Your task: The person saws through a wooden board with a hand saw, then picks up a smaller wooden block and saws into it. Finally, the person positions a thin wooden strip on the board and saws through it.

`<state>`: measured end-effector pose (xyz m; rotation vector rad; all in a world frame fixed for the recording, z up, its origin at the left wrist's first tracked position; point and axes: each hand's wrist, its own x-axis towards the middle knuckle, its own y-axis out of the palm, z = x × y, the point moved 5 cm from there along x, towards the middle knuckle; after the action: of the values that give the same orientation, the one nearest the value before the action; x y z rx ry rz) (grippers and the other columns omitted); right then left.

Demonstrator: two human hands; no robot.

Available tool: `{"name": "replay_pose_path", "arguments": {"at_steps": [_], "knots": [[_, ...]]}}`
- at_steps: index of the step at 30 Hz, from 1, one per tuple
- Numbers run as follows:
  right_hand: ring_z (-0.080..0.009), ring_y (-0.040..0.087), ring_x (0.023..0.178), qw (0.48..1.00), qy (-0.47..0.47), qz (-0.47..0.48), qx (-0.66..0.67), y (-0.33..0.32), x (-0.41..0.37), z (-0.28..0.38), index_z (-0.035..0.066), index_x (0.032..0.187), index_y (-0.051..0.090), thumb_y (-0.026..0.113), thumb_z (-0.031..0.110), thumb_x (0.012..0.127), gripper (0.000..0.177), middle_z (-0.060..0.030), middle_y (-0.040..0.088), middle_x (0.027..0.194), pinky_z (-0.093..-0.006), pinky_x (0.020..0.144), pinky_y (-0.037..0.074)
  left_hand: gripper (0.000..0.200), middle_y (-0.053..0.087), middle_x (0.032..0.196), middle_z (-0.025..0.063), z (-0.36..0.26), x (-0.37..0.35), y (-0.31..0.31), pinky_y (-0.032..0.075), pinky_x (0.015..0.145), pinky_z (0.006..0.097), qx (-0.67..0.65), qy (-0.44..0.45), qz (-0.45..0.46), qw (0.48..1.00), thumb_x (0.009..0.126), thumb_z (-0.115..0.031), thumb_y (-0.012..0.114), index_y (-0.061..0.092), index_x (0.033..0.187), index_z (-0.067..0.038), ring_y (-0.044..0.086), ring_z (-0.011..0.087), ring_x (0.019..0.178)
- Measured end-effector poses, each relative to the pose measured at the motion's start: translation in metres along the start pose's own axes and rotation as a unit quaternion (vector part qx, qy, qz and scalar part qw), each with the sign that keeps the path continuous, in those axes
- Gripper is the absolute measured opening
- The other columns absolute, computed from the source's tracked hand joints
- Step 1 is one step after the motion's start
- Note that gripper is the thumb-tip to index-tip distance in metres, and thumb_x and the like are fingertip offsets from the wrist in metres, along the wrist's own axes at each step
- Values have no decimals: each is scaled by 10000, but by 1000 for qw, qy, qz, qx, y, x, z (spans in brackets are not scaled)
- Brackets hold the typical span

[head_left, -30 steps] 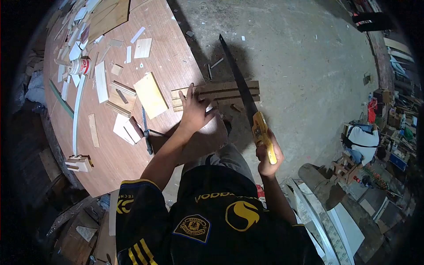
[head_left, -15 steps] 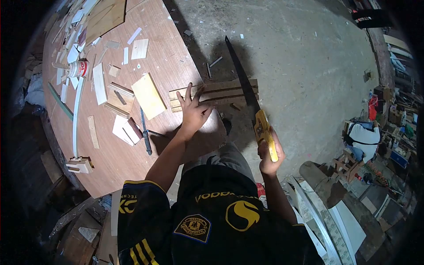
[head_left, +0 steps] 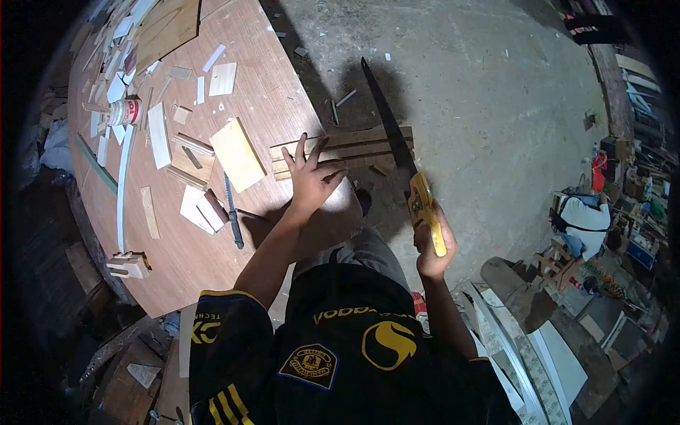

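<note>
My left hand (head_left: 309, 185) lies with its fingers spread over a piece of wood with long grooves (head_left: 354, 151), pressing on its left part. That wood rests across the table's right edge, and its right end sticks out over the floor. In my right hand (head_left: 435, 248) is the yellow handle of a handsaw (head_left: 392, 129), fingers wrapped round it. The dark blade points up and away, overlapping the projecting end of the wood in this view. Just left of the grooved wood lies a pale rectangular board (head_left: 239, 155).
A thin saw with a dark handle (head_left: 236, 228) lies on the wooden table (head_left: 191, 273). Offcuts, a white-and-red container (head_left: 126, 111) and a long metal strip (head_left: 122, 191) crowd its left side. A person (head_left: 582, 223) is at the right, by piled materials. White panels (head_left: 559, 358) lean at lower right.
The fingers of my left hand have shifted very slightly on the wood. The saw and my right hand stay almost where they were.
</note>
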<state>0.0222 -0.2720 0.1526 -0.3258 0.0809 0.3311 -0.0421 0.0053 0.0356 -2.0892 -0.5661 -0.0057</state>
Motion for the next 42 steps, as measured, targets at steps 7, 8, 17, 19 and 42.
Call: {"name": "replay_pose_path", "arguments": {"at_steps": [7,8,17,19,42], "knots": [[-153,652,991,999,40,-10,5,-1,2,-7,11,1404,557,624,68,962,451,-143,684,1227,-286,866,521,243,490,1490,36,-1,1,0,36,1099,775,3,-8,12,1000,726,-400,845,801,922,-265,212,427,1483],[-101,547,774,1000,4,-5,-20,-1,3,-8,-17,1433,509,566,111,987,467,-49,588,956,-251,702,464,243,490,1490,36,-2,1,0,36,1099,775,3,-8,13,1000,726,-400,845,801,922,-265,212,427,1483],[-49,463,564,999,-12,-7,-50,1,3,-5,-50,1460,462,532,181,1007,514,38,514,705,-205,527,391,211,510,1457,29,-8,6,3,49,1086,785,43,-47,-6,998,727,-402,843,812,893,-276,259,418,1449],[-51,466,564,999,16,-10,-29,-1,3,1,-50,1459,464,536,186,1006,516,38,517,707,-203,524,388,171,537,1430,25,-6,5,3,50,1094,773,30,-62,-17,997,741,-373,833,814,885,-285,292,409,1432],[-51,484,574,999,14,-13,-32,-4,6,0,-36,1442,496,541,171,981,507,18,568,758,-203,518,399,162,543,1409,46,-3,3,6,10,1107,767,26,-53,-19,998,750,-382,818,792,833,-245,260,427,1444]]}}
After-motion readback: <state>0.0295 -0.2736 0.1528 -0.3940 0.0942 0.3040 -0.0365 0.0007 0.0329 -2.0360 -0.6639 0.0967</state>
